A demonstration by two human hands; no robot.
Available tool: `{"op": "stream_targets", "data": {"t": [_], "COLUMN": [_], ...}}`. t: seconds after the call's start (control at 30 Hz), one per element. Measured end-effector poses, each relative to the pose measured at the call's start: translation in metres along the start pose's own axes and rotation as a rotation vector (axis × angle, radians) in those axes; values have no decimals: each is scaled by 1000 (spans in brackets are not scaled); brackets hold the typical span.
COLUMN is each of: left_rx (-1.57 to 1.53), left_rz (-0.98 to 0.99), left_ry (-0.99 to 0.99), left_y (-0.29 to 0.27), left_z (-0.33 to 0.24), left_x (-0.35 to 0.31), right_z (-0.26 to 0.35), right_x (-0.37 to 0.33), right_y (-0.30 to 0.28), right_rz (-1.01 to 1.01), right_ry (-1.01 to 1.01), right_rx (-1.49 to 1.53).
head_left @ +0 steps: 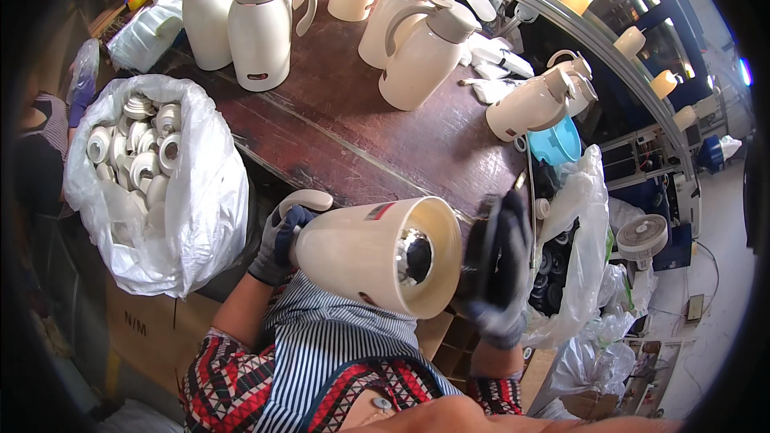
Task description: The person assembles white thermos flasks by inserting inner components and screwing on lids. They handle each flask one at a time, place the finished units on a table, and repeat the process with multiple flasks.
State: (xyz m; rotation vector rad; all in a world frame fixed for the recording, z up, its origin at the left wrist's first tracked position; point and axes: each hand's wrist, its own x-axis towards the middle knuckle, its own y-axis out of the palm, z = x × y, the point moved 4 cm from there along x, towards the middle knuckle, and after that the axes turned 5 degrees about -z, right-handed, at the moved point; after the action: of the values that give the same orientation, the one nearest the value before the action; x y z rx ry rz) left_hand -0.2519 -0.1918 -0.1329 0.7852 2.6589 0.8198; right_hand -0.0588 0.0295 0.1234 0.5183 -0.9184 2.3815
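Holding a cream vacuum jug sideways, the left hand clamps near its handle. The right hand blurs, its grip unclear.

Cream cylindrical jug, tipped sideways, with curved handle and open base.
The left hand, in a grey-and-navy glove, gripped its handle end; the base, showing a shiny silvery interior, faced the right hand, dark-gloved, motion-blurred, just beside it. A worn red-brown tabletop bore cream jugs with greyish lids; a translucent white plastic bag contained pale round ringed parts; a light-blue plastic container sat near the table's right edge.
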Motion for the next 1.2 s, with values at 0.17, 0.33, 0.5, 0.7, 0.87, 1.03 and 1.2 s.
{"op": "stream_targets", "data": {"t": [0.17, 0.33, 0.5, 0.7, 0.87, 1.03, 1.2], "left_rx": [95, -97, -163, -69, 1, 13, -6], "left_rz": [23, 77, 84, 249, 344, 385, 376], "left_ry": [58, -254, -295, -388, -402, -378, -450], "left_y": [23, 14, 17, 21, 22, 26, 23], "left_z": [-18, -1, 0, 8, 8, 9, 17], "left_x": [5, 11, 18, 21, 25, 34, 35], "right_z": [30, 34, 31, 40, 36, 46, 48], "right_x": [-1, -9, -9, -7, -10, -9, -8], "right_y": [18, 18, 14, 3, 3, -2, -1], "right_rz": [298, 350, 348, 450, 392, 336, 301], "right_ry": [-143, -309, -370, -382, -427, -460, -356], "right_rx": [-278, -201, -152, -131, -67, -90, -6]}}
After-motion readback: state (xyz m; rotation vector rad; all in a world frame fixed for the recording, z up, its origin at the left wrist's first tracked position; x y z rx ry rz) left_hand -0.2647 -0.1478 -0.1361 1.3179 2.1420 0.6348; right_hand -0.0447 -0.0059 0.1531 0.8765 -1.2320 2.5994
